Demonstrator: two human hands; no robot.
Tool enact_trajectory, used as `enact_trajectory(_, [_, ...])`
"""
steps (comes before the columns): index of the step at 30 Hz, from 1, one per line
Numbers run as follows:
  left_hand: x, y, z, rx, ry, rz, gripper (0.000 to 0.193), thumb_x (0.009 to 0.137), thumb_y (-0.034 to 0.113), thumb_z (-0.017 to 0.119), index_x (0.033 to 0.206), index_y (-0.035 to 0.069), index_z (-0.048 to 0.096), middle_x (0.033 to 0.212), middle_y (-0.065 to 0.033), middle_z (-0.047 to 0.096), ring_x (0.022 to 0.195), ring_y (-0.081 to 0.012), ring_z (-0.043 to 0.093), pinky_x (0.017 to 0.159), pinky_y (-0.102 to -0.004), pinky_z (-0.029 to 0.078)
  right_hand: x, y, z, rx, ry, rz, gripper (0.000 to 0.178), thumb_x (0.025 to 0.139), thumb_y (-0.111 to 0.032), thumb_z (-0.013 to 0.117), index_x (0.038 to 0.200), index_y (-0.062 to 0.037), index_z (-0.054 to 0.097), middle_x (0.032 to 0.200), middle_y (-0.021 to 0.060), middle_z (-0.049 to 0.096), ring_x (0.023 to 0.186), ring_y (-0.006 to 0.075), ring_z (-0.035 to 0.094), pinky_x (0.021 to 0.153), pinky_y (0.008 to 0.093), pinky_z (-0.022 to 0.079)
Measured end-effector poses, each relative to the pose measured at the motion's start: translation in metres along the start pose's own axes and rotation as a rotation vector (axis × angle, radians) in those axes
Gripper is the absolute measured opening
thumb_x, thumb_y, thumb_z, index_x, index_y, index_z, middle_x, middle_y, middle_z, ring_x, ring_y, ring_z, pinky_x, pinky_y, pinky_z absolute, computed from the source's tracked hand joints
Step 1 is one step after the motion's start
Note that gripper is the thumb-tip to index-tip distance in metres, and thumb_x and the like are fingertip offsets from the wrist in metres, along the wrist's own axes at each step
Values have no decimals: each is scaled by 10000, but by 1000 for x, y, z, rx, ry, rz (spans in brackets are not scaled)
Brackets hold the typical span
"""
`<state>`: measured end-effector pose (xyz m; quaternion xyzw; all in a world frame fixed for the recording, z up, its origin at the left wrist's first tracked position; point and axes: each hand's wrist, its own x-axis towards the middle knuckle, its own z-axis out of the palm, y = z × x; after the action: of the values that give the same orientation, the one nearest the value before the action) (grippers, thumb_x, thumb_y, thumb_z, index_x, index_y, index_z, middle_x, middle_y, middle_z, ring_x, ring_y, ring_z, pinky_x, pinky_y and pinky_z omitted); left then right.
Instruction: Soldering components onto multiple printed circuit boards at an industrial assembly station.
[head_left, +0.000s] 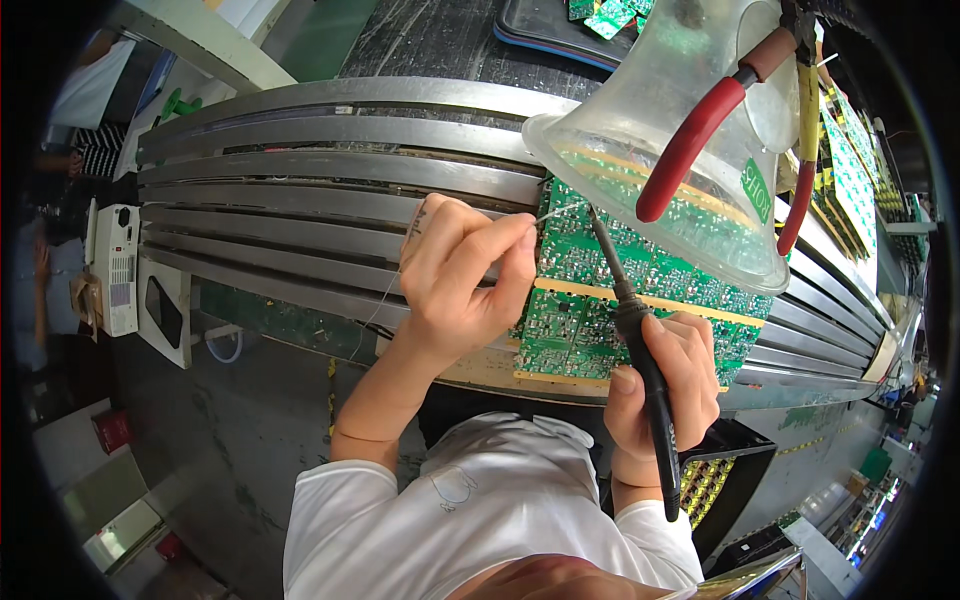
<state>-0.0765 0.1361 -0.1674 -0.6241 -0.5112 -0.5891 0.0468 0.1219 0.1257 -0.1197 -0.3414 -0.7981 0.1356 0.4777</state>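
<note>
My right hand (672,385) is closed around the black handle of a soldering iron (640,335). The iron's thin tip points away from me and comes down at the far left part of a green circuit board panel (570,330). Between thumb and forefinger, my left hand (462,270) pinches a thin strand of solder wire (556,213). The wire's end reaches the board close to the iron's tip, though whether the two touch is too small to tell. A loose length of wire trails down from the left hand.
A clear funnel-shaped hood (660,130) overhangs the panel's far right. Pliers with red handles (692,150) hang before it. Metal rails (330,165) run across the bench under the panel. A black tray (545,30) with green boards lies at the back; more panels (848,180) stand right.
</note>
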Motion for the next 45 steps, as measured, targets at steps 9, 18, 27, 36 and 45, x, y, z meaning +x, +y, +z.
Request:
enact_trajectory(9, [3, -1, 0, 40, 108, -1, 233, 735, -87, 717, 911, 65, 734, 736, 14, 517, 636, -137, 415, 566, -241, 365, -4, -5, -5, 29, -15, 41, 294, 914, -223, 699, 1106, -2, 674, 785, 108, 687, 682, 230, 602, 750, 405, 518])
enact_trajectory(18, [6, 3, -2, -17, 17, 36, 192, 691, -62, 702, 831, 69, 708, 693, 21, 494, 623, -145, 423, 589, -266, 390, -20, 12, -15, 214, 195, 117, 300, 924, -275, 678, 1045, -1, 659, 764, 128, 675, 701, 255, 600, 782, 463, 519])
enact_trajectory(27, [1, 1, 1, -42, -40, 112, 166, 692, -37, 677, 834, 48, 690, 717, -12, 545, 659, -173, 437, 626, -297, 429, -22, 28, -13, 320, 152, 132, 258, 878, -201, 663, 1021, 14, 658, 795, 140, 675, 710, 269, 596, 825, 477, 511])
enact_trajectory(36, [3, 1, 3, -20, -52, 124, 182, 685, -45, 671, 835, 53, 695, 712, -4, 535, 649, -165, 438, 630, -293, 419, -14, 28, -12, 300, 81, 144, 260, 834, -168, 689, 1002, 30, 672, 791, 144, 672, 703, 271, 597, 842, 473, 508])
enact_trajectory(45, [4, 4, 1, -27, 5, 45, 174, 709, -54, 687, 844, 55, 704, 725, -8, 549, 644, -154, 434, 604, -279, 402, -20, 31, -11, 287, 150, 136, 260, 862, -194, 669, 1012, 18, 664, 792, 142, 674, 697, 264, 585, 844, 476, 506])
